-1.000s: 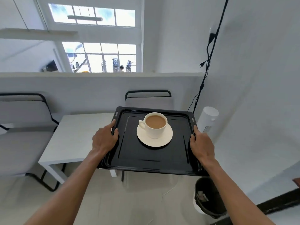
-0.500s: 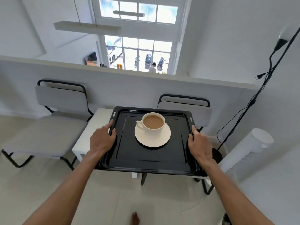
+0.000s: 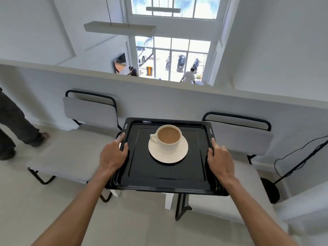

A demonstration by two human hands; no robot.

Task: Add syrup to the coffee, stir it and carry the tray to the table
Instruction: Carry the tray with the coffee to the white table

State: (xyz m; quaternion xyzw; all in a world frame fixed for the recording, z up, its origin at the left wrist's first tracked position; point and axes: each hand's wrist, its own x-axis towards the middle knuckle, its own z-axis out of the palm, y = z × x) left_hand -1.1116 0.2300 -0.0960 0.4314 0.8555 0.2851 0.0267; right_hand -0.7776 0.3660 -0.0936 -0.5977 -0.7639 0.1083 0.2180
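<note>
I hold a black tray (image 3: 166, 178) level in front of me, above the floor. My left hand (image 3: 112, 155) grips its left rim and my right hand (image 3: 220, 160) grips its right rim. A white cup (image 3: 168, 139) full of milky coffee stands upright on a white saucer (image 3: 177, 156) in the far half of the tray, handle pointing left. The small white table is almost wholly hidden under the tray; only a white leg (image 3: 168, 201) shows below its near edge.
Two grey chairs with black frames flank the tray, one at the left (image 3: 74, 150) and one at the right (image 3: 241, 139). A low white wall (image 3: 159, 96) runs behind them. A person's legs (image 3: 14, 125) stand at far left. Black cables (image 3: 298, 162) hang at right.
My view has swung right and moved closer: both chairs have shifted left and grown larger, the table has slid under the tray. A person's legs have come into view at left. My grip is unchanged.
</note>
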